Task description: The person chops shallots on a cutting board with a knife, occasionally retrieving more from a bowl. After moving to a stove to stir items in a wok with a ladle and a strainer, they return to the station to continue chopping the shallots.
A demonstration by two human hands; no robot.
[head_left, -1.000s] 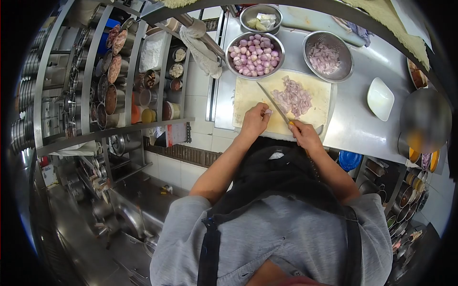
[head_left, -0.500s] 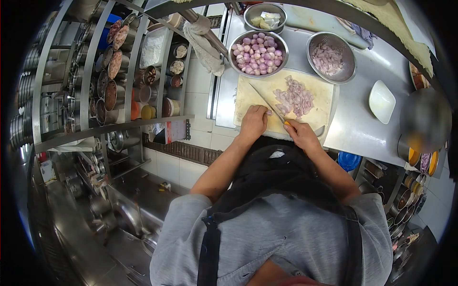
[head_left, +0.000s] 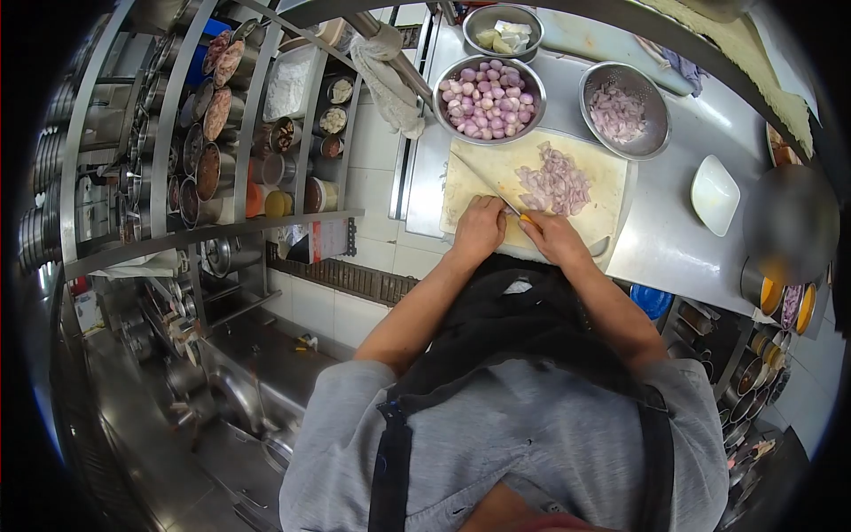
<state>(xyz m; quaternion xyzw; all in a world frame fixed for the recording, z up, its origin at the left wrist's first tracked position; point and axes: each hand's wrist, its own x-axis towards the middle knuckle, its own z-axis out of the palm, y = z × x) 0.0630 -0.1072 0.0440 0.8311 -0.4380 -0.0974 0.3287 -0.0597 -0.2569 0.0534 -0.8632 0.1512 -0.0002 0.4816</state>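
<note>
My right hand (head_left: 551,237) is wrapped around the yellow handle of a knife (head_left: 483,179). Its blade slants up to the left across a cream cutting board (head_left: 613,191). My left hand (head_left: 480,227) is closed over the near part of the board, beside the blade. A small pinkish shallot (head_left: 508,211) shows partly at its fingertips; the fingers hide the rest. Beyond the knife, on the right, lies a pile of sliced shallots (head_left: 556,181). Behind the board stands a steel bowl (head_left: 438,113) full of whole peeled shallots.
A steel colander (head_left: 654,140) with sliced shallots stands right of the board. A smaller bowl (head_left: 467,37) holds pale pieces at the back. A white dish (head_left: 716,197) sits on the steel counter (head_left: 660,226). Shelves with several food containers (head_left: 211,173) fill the left side.
The knife and my right hand have shifted slightly left, closer to my left hand. The whole view has moved a little as my head turned. Both hands keep their grip.
</note>
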